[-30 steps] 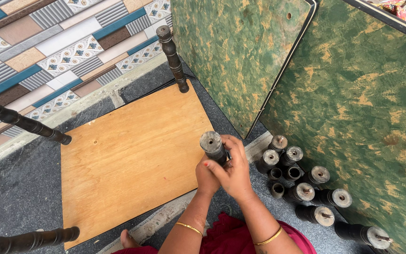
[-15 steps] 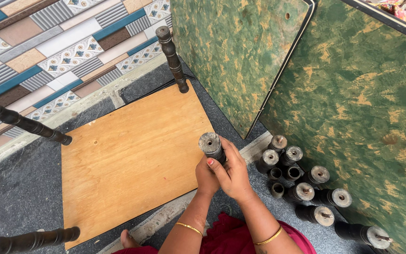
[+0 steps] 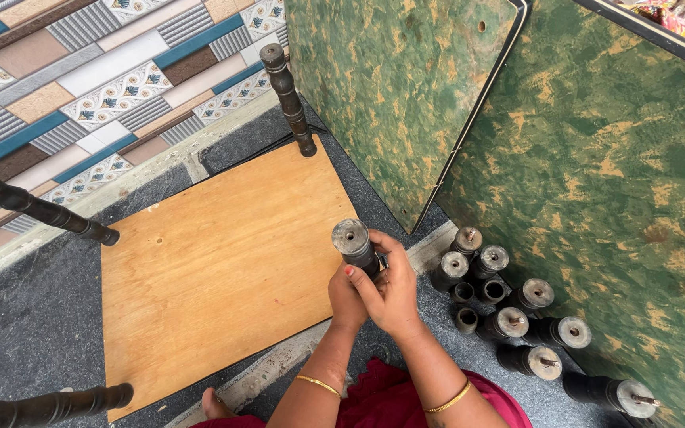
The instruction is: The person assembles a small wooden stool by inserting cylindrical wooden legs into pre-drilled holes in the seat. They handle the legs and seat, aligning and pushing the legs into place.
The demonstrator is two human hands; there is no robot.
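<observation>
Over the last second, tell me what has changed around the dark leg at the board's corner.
Almost nothing. Both hands, left hand and right hand, keep their grip around the dark turned leg standing at the near right corner of the wooden board; only the fingers shifted slightly. The three fitted legs, the loose legs on the floor and the green panels stayed put.

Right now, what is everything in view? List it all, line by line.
Board: one, light brown wood, flat on the grey floor.
Fitted legs: three, dark turned wood, standing at the board's corners.
Held leg: one, dark, at the board's near right corner.
Loose legs: about a dozen dark pieces of differing lengths, clustered on the floor at right.
Green panels: two, mottled green, leaning upright at right.
Tiled wall: patterned, top left.
Bangles: gold, one on each wrist.
Left hand: on the held leg.
Right hand: wrapped around it.
</observation>
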